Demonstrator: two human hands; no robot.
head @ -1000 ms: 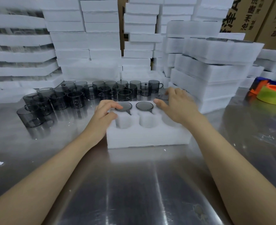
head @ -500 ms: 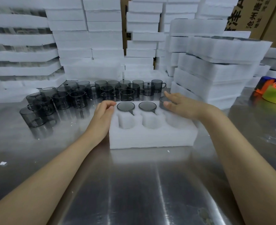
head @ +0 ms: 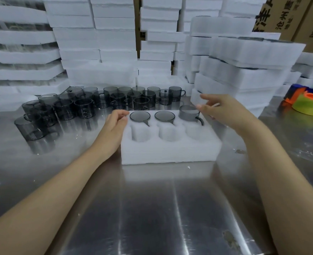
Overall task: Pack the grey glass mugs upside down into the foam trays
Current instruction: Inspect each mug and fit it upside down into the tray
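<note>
On steel table (head: 152,208) amid foam stacks (head: 96,39): left fingers (head: 121,114) loosely curled, right fingers (head: 208,98) spread.

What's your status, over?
Left hand against foam tray edge. Right hand open beside third mug, not fully seated. Front slots empty. Nothing blocking.

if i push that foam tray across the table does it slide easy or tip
It probably slides easily: the foam tray looks light and sits flat on the smooth steel table. Tipping seems unlikely, since it is wide and low. The right-hand mug stands proud of its pocket, so it might wobble.
</note>
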